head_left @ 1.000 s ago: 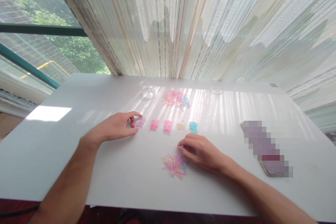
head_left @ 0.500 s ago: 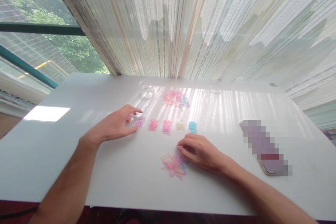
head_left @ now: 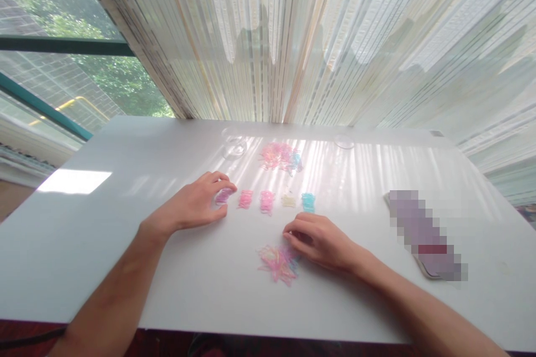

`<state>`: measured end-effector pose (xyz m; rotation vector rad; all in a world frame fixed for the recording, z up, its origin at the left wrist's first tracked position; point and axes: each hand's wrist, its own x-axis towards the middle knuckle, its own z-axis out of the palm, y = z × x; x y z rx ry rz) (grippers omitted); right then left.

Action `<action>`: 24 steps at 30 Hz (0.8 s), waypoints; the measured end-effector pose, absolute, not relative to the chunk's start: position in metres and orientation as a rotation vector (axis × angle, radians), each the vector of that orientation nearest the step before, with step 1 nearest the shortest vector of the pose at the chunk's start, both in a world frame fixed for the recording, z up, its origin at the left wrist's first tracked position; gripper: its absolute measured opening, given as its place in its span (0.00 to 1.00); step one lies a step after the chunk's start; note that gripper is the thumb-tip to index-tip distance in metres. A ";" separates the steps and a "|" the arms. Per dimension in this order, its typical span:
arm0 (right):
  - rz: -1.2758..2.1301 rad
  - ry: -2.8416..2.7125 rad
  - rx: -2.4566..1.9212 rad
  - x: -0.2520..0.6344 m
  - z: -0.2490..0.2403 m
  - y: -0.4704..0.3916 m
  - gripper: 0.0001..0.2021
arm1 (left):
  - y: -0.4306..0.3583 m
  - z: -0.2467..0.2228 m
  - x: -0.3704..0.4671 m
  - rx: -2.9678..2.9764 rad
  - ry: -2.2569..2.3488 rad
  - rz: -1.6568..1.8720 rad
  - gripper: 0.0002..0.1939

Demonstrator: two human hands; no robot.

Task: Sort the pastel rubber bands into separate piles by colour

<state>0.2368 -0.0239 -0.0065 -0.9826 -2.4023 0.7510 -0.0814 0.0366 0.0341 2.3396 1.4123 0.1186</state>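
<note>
Around the purple stack (head_left: 223, 196) of thin looped pieces, my left hand (head_left: 201, 201) has its thumb and fingers apart, one on each side. The hand is open and partly hides that stack. To its right, in a row, lie a deep pink stack (head_left: 245, 199), a lighter pink stack (head_left: 267, 202), a cream stack (head_left: 288, 201) and a blue stack (head_left: 308, 202). My right hand (head_left: 320, 240) rests below the blue stack with fingers curled and fingertips together. Whatever they pinch, if anything, is hidden. Beneath its fingertips is a mixed loose pile (head_left: 278, 263) of the same pieces.
A second mixed pile (head_left: 280, 157) lies behind the row. Clear round containers or lids (head_left: 234, 146) and another clear ring (head_left: 344, 141) are near the back edge. A blurred-out phone-like object (head_left: 425, 234) lies at right. A string curtain (head_left: 268, 39) hangs behind the white table (head_left: 201, 284).
My left hand has moved slightly right, and its fingers have come down around the purple stack. The right hand has stayed nearly still.
</note>
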 end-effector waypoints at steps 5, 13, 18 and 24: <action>0.744 -2.396 -0.973 0.237 -0.008 -0.024 0.11 | 0.038 0.034 -0.081 2.346 1.355 0.148 0.20; 0.744 -2.399 -0.975 0.237 -0.006 -0.024 0.10 | 0.040 0.032 -0.089 2.334 1.348 0.170 0.25; 0.735 -2.387 -0.978 0.237 -0.007 -0.024 0.11 | 0.041 0.029 -0.093 2.314 1.349 0.173 0.25; 0.789 -2.388 -0.949 0.240 -0.004 -0.022 0.10 | 0.041 0.031 -0.086 2.442 1.279 0.421 0.19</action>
